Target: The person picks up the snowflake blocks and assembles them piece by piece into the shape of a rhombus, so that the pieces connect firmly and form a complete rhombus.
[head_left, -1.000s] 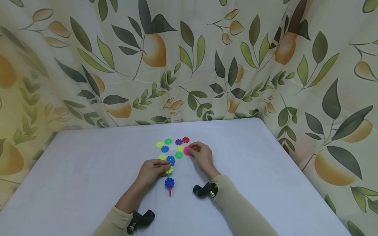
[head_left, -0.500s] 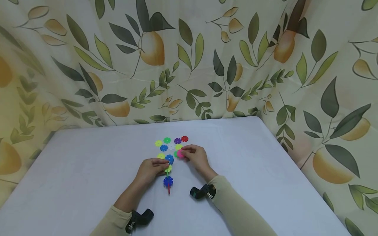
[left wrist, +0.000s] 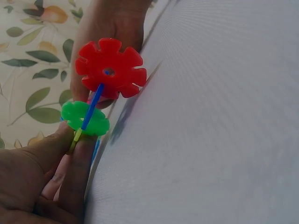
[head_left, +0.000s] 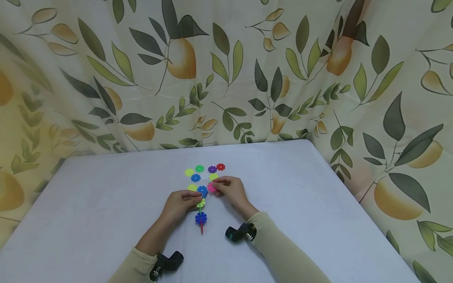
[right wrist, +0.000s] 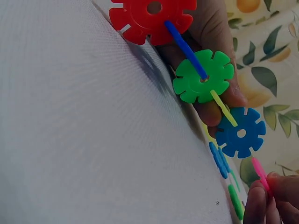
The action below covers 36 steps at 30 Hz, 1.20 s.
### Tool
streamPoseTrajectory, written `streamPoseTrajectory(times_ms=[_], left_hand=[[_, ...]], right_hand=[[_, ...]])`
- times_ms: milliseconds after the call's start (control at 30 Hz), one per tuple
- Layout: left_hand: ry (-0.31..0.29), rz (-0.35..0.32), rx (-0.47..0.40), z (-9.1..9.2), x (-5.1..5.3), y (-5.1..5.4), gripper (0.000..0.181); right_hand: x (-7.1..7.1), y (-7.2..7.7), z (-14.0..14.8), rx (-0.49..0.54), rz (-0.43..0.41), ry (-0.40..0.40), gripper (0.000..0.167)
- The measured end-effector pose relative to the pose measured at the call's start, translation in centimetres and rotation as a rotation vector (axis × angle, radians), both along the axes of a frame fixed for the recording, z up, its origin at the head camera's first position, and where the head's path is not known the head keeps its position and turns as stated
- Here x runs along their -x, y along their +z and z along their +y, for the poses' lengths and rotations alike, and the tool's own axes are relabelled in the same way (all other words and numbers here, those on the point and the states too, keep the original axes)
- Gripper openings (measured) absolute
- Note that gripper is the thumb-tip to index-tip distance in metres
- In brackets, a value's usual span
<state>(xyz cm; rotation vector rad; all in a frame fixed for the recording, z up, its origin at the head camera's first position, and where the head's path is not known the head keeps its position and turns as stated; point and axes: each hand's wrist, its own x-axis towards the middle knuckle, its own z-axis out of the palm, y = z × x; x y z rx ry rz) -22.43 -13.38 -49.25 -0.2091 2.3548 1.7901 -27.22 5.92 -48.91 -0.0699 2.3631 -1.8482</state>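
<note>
A chain of notched discs runs toward the person: red (right wrist: 154,23), dark blue (right wrist: 187,49), green (right wrist: 203,77), yellow (right wrist: 224,108) and blue (right wrist: 241,133) in the right wrist view. My left hand (head_left: 181,205) pinches the chain at the yellow disc, between finger and thumb. My right hand (head_left: 233,193) pinches a pink disc (head_left: 212,187) beside the chain's far blue disc (head_left: 202,191). In the right wrist view the pink disc (right wrist: 259,171) stands edge-on at the blue disc's rim; whether their slots are joined I cannot tell.
Loose discs lie beyond the hands on the white table (head_left: 106,196), among them red (head_left: 221,167), purple (head_left: 212,169), green (head_left: 199,168), yellow (head_left: 189,172), blue (head_left: 196,178) and white (head_left: 204,177). A patterned cloth (head_left: 226,98) hangs behind the table.
My right hand has carried the pink disc left and slightly nearer, up to the chain's far end. My left hand keeps its pinch on the chain, nearly still.
</note>
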Motion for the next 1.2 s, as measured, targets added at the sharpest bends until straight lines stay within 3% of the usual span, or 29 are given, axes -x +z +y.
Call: streamPoseTrajectory(times_ms=[800,1200], left_hand=[[0.024,0.033,0.016,0.2,0.0,-0.1,0.019],[0.079,0.042,0.021,0.3,-0.1,0.0,0.018]], right_hand=[[-0.6,0.0,-0.7,0.007,-0.022,0.038,0.017],[-1.0,0.2,-1.0,0.056,-0.050,0.035,0.017]])
